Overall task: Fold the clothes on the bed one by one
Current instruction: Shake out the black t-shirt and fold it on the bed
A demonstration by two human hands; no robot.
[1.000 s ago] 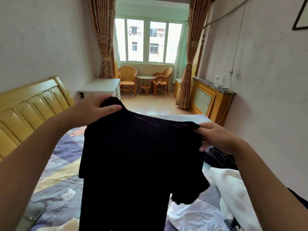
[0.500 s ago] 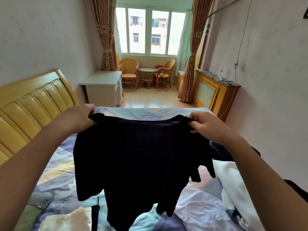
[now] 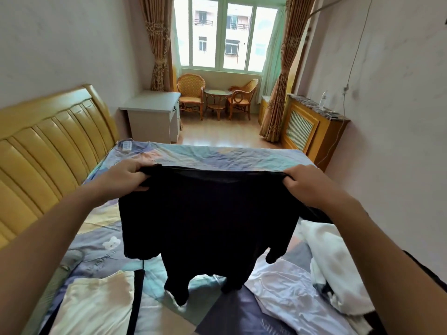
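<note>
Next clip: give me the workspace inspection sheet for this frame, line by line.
Surface: bed, patterned sheet, wrinkled.
Job's things: black garment held up by its top edge; cream folded piece near left; white clothes pile right.
Clutter: nothing seen.
Grippers: left hand and right hand each grip a top corner.
Cables: cord down right wall.
Surroundings: headboard, white desk, wicker chairs, window.

a black short-sleeved knit top hangs spread above the bed with the pastel patchwork cover, its lower end hanging just above the cover. the left hand grips one upper corner, the right hand the other. a folded cream garment lies lower left; a rumpled white cloth pile lies right.
</note>
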